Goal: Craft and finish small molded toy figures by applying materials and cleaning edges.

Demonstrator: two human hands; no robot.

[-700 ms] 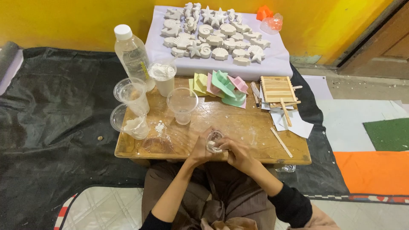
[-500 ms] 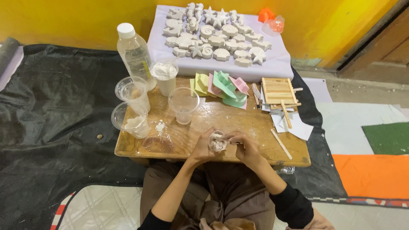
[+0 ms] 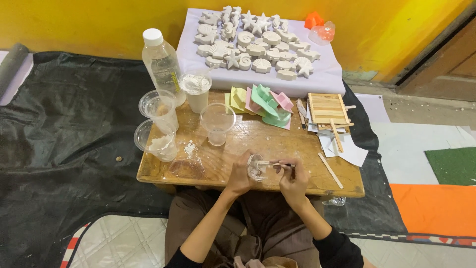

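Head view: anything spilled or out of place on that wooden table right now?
Yes. Loose white powder lies spilled on the wooden table beside the plastic cup, with a pale ring-shaped smear nearer the front edge. The left hand holds the small clear cup tipped on its side.

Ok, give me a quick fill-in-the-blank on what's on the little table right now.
1. The left hand steadies a small clear cup while the right hand holds a thin ____ in it.
2. The tall plastic bottle has a ____ cap.
3. The white shell and star casts lie on a pale ____ beyond the wooden table.

Missing words: stick; white; cloth
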